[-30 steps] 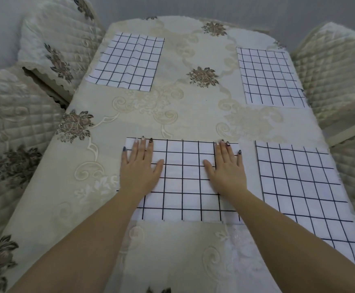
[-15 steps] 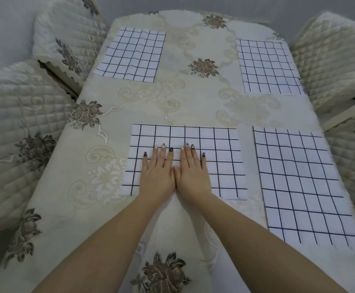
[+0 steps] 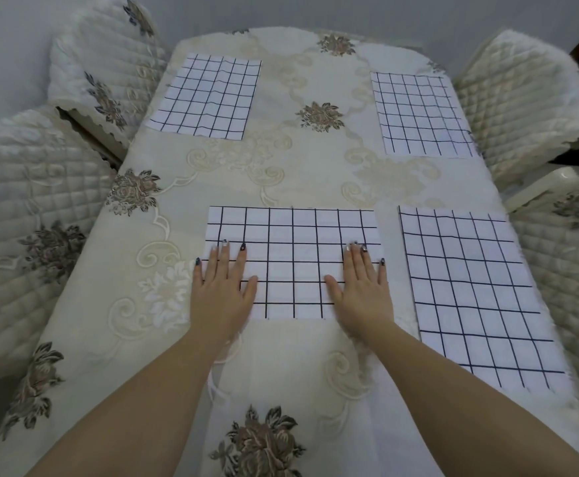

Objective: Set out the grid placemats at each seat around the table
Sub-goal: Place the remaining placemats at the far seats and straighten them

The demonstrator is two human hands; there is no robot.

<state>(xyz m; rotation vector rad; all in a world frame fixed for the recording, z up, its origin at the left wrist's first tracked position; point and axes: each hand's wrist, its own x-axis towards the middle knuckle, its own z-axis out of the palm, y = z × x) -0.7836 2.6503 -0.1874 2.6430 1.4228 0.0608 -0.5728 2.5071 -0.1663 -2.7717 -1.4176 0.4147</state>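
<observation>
Head view: left hand and right hand rest flat, fingers straight, atop near placemat.

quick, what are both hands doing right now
Left hand: open, fingers straight, pressing flat on the near grid placemat at its left edge.
Right hand: open, flat on the same placemat's right side.

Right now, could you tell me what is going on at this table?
A person is setting grid placemats on a table under a floral tablecloth. The left hand and right hand lie flat, fingers straight, near the left and right edges of the near placemat. Three more lie flat: the near-right placemat, the far-left placemat and the far-right placemat.
</observation>
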